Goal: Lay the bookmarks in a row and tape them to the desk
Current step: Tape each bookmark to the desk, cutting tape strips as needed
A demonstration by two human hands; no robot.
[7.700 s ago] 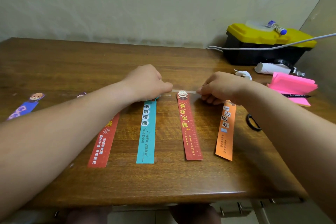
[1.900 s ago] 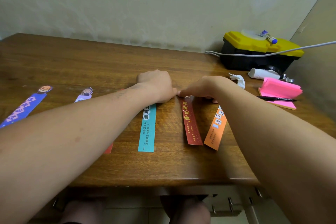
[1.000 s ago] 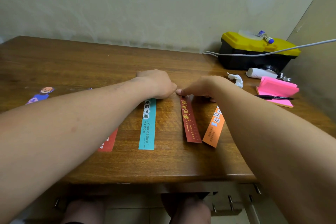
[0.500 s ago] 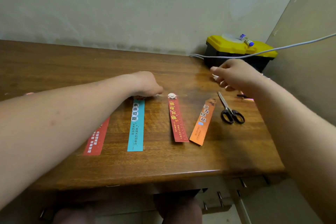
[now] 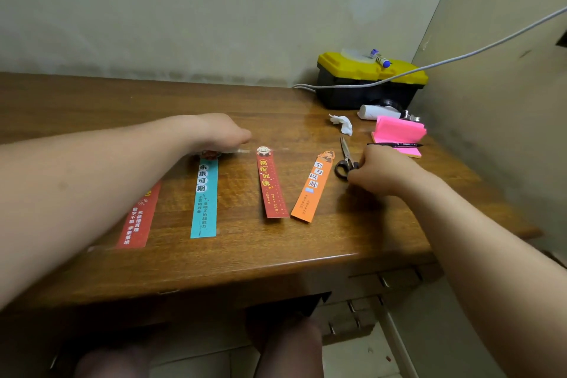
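Left hand (image 5: 221, 133) pins the tape strip (image 5: 242, 151) under its fingers, atop the teal bookmark (image 5: 205, 196); pinch or press, cannot tell. Right hand (image 5: 383, 170) curls round the scissors (image 5: 345, 153) handles, orange bookmark (image 5: 313, 187) just to its left. Advice: keep tape taut, cut square.

Scissors (image 5: 345, 154) right of 4 bookmarks (image 5: 271, 190).

Left hand (image 5: 221, 133) palm-down, right hand (image 5: 383, 170) curled

I'm seeing a yellow-lidded black toolbox (image 5: 362, 92) sitting far right, a grey cable (image 5: 491, 44) running over it, and a black pen (image 5: 395, 144) lying across pink sticky notes (image 5: 399, 130) near crumpled tissue (image 5: 342, 123).
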